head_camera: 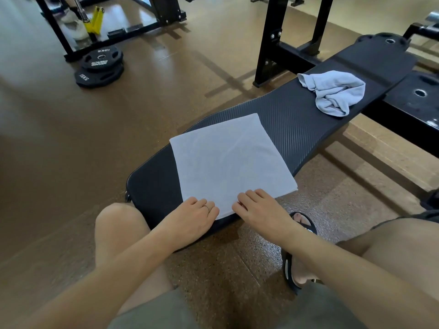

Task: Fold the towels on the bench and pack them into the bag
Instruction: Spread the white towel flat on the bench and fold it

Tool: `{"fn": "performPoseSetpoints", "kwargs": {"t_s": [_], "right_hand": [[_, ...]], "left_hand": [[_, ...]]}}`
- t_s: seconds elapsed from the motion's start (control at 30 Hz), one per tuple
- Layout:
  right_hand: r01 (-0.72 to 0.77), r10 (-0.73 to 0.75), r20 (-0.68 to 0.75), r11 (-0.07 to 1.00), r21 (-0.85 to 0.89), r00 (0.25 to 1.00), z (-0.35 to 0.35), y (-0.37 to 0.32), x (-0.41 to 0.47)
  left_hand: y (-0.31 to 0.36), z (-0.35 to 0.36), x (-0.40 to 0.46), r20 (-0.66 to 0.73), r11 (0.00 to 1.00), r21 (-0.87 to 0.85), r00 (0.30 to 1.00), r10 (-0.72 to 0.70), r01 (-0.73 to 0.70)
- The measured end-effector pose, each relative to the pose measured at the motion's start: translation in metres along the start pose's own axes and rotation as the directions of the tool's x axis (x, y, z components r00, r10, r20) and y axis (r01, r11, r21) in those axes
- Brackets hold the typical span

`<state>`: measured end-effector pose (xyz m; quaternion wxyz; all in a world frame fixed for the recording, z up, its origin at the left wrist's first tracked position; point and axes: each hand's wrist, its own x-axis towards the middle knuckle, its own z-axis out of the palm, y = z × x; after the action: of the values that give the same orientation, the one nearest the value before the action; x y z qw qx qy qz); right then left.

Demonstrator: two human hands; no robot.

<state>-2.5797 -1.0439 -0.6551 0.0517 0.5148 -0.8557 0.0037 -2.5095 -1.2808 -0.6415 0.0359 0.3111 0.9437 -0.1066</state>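
Bench: black, ribbed padded top, running from the near centre away to the far right; carries both towels.

Flat towel: pale, spread smooth as a rough square on the near part of the bench; its near edge lies under both hands; its near right corner reaches the bench's edge.

Crumpled towel: pale blue-grey, bunched in a loose heap on the far right part of the bench, well apart from the flat towel; untouched.

Left hand: palm down, fingers bent and pointing away, resting on the near left stretch of the flat towel's edge; a thin ring on one finger; forearm reaches in from the near left over a bare knee; whether the fingers pinch the cloth or only press on it cannot be told.

Right hand: palm down, just beside the left, fingers curled onto the near edge of the same towel; forearm comes in from the near right; grip likewise cannot be told.

Sandal: black, on a foot on the floor, near right of the bench.

Weight plates: black, stacked on the floor, far left.

Bag: not in view.
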Motion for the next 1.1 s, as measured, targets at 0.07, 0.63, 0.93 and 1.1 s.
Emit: {"fn": "performPoseSetpoints", "kwargs": {"t_s": [0.07, 0.63, 0.93, 1.1], "right_hand": [[0.009, -0.009, -0.005, 1.0, -0.025, 1.0, -0.003, 0.0, 0.0], [0.047, -0.044, 0.053, 0.996, -0.07, 0.998, -0.005, 0.0, 0.001], [-0.357, 0.312, 0.214, 0.907, 0.222, 0.926, 0.007, -0.009, 0.011], [-0.669, 0.652, 0.157, 0.736, 0.103, 0.742, 0.019, 0.044, -0.021]], "left_hand": [[-0.002, -0.005, 0.001, 0.005, 1.0, 0.003, 1.0, 0.02, -0.02], [0.007, 0.0, 0.003, -0.014, 1.0, -0.029, 1.0, -0.003, 0.003], [-0.007, 0.001, 0.005, -0.04, 0.972, -0.23, 0.998, -0.049, 0.038], [-0.007, 0.008, 0.004, -0.012, 0.952, -0.3, 0.997, -0.072, 0.065]]}}
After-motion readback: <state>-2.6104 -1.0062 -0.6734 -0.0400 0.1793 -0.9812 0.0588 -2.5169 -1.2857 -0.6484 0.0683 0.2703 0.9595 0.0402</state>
